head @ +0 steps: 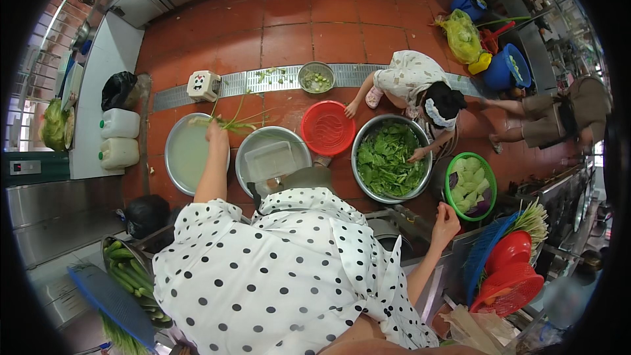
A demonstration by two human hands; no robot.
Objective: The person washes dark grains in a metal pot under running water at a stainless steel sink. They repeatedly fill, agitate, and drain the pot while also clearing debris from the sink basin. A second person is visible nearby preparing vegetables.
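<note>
My left hand (215,132) is closed on a bunch of green stalks (236,122) over the right edge of a metal basin of cloudy water (190,153). Beside that basin, a second metal basin (273,134) holds water and a clear plastic container (271,160). My right hand (446,224) is raised near a green basket of cut leaves (471,185), its fingers bent together; whether anything is between them, I cannot tell. A large metal basin of leafy greens (392,158) sits between a red plastic basket (328,128) and the green one.
Another person (416,79) crouches with one hand in the greens and one at the red basket. A second person (557,113) stands at the right. A drain grate (246,84) crosses the tiled floor, with a small stool (203,86) and a metal bowl (316,77) on it.
</note>
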